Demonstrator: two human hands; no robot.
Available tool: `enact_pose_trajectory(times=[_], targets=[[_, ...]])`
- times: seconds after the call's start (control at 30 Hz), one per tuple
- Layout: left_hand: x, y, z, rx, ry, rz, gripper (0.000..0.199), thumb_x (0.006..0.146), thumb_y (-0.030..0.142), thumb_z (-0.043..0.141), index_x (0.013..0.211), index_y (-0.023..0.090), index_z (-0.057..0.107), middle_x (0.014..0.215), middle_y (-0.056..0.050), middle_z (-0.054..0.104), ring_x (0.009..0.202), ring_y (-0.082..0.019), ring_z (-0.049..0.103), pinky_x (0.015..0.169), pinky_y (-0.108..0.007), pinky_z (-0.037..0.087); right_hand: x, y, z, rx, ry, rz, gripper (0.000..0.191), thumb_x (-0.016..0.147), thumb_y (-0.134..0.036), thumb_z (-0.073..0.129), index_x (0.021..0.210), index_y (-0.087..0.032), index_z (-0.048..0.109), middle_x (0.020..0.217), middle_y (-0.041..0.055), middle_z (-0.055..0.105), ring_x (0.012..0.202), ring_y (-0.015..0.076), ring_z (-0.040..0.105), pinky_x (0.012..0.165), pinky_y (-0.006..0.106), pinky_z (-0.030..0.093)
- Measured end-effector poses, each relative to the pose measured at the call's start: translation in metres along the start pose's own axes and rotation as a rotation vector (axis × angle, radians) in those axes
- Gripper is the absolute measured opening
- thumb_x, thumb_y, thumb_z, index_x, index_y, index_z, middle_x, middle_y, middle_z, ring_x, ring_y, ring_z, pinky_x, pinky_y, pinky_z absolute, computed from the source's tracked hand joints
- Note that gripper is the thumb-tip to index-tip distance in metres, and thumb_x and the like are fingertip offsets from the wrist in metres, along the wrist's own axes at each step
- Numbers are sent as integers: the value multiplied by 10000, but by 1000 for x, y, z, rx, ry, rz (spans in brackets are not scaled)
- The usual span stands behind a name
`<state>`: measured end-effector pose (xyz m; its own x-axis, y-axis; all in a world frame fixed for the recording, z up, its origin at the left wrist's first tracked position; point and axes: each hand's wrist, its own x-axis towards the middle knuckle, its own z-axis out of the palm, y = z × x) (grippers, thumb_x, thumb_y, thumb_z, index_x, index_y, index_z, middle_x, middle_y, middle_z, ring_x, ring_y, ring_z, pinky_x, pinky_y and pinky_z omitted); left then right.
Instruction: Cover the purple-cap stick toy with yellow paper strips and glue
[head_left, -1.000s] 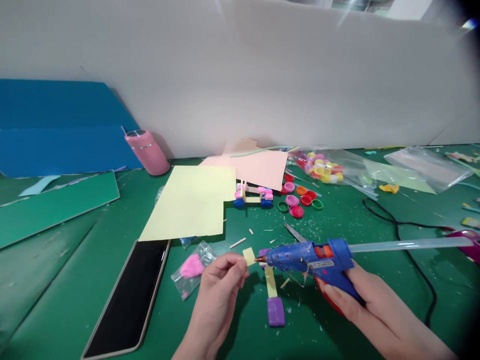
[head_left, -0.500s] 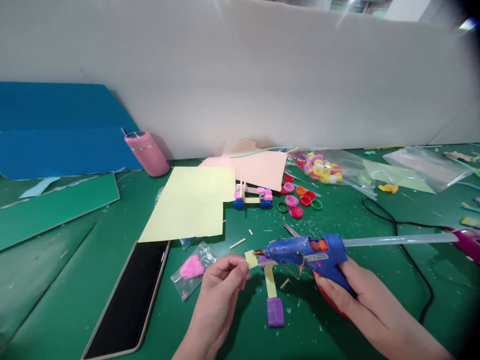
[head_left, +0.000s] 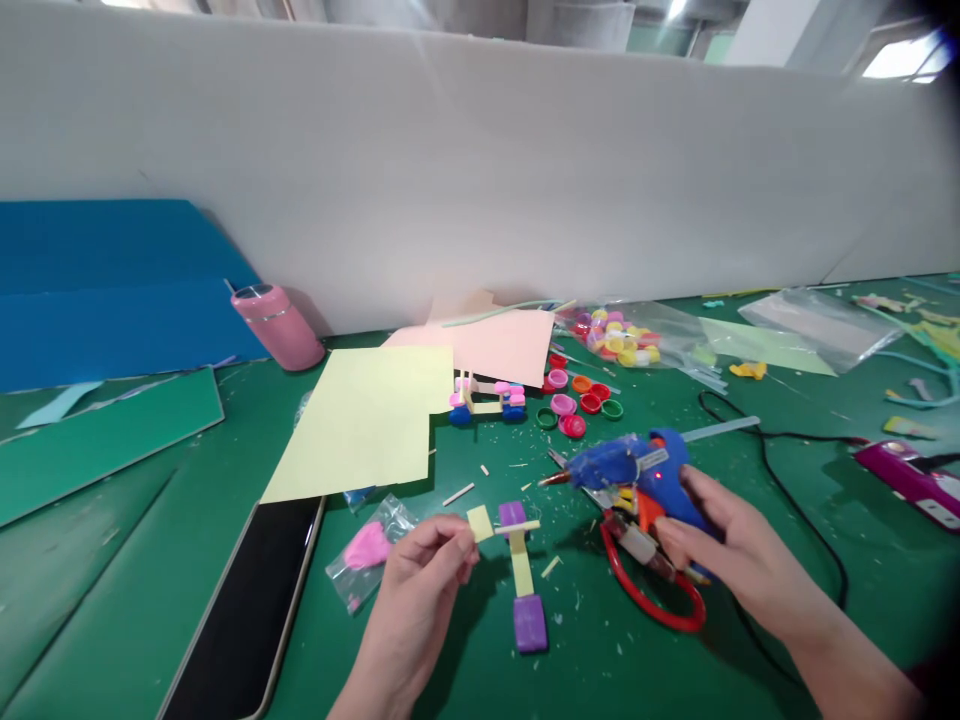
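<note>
My left hand (head_left: 431,580) is closed in a pinch on a small pale-yellow paper square (head_left: 480,524). In my right hand (head_left: 739,550) is a blue glue gun (head_left: 611,464), its handle gripped and its nozzle pointing left. Below the gun lie red-handled scissors (head_left: 651,603), partly covered by the gun and its trigger. Between my hands, on the table, lies a piece with two purple clay blocks (head_left: 531,624) joined by a yellow strip (head_left: 521,566). A thin pale stick (head_left: 517,527) crosses its upper end, close to the paper square.
A phone (head_left: 244,620) and a bag of pink clay (head_left: 367,547) lie to the left. Behind are a yellow sheet (head_left: 360,420), a small toy car (head_left: 487,398), coloured rings (head_left: 590,403) and a pink bottle (head_left: 279,328). A black cord (head_left: 806,500) runs at the right.
The glue gun has moved right, away from the paper square, and turned so its glue stick angles away. The scissors' red handle and the thin stick show more. My view has shifted slightly.
</note>
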<state>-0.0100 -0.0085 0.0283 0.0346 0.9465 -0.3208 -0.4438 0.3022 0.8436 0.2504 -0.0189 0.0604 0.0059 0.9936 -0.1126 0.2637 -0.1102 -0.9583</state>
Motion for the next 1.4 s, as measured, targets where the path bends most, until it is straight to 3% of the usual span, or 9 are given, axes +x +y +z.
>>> enact_pose_trajectory(times=[0.13,0.23,0.3,0.47,0.6,0.77,0.9,1.07,1.4], targets=[[3,3,-1,14,25,37,104,676,244,696,605,184,651,533,41,514,557,-84,436,561,-206,351,16,28,-34,-47,61,58,306,792,-436,531,939,-167,535,725,21,606,637,169,571,564,255,475],[3,7,-2,58,39,75,90,693,232,684,622,185,654,558,41,521,562,-78,435,560,-199,353,26,50,-53,-362,142,37,374,803,-472,480,996,-170,589,938,53,655,852,220,598,698,276,491],[1,10,-2,99,59,91,83,697,235,681,635,186,656,583,38,529,582,-81,445,562,-197,355,30,62,-61,-498,210,39,401,796,-483,474,980,-158,618,943,61,666,838,234,604,688,285,490],[-2,15,5,143,110,86,100,687,263,684,641,181,650,585,31,537,595,-88,449,567,-198,360,36,84,-72,-638,364,72,494,757,-516,491,1001,-102,607,723,84,659,532,218,564,524,344,461],[-1,14,10,150,133,65,112,673,265,686,627,172,643,572,29,531,583,-92,441,560,-205,356,39,87,-73,-691,451,2,453,725,-467,533,1000,-110,580,940,149,614,773,281,590,639,390,465],[6,11,10,200,144,54,111,669,251,677,608,166,641,564,27,527,572,-95,431,545,-210,339,35,61,-42,-628,415,-116,348,803,-436,476,1036,-186,542,980,88,602,851,217,590,675,319,489],[11,8,10,215,148,28,113,644,256,688,602,160,645,567,20,532,567,-102,430,543,-217,338,33,26,0,-410,153,-258,262,837,-374,477,1022,-204,551,933,54,612,808,178,584,703,300,490],[14,2,10,217,115,-6,114,640,247,692,598,152,644,545,23,526,548,-94,418,538,-213,328,39,-7,39,-226,-60,-291,195,858,-308,471,997,-203,559,871,33,590,740,143,556,665,249,478],[15,-7,10,214,59,-106,138,664,265,682,618,140,646,555,10,531,546,-97,409,533,-221,312,50,-12,74,-190,-184,-300,160,862,-279,464,950,-206,577,854,23,566,737,139,531,666,257,455]])
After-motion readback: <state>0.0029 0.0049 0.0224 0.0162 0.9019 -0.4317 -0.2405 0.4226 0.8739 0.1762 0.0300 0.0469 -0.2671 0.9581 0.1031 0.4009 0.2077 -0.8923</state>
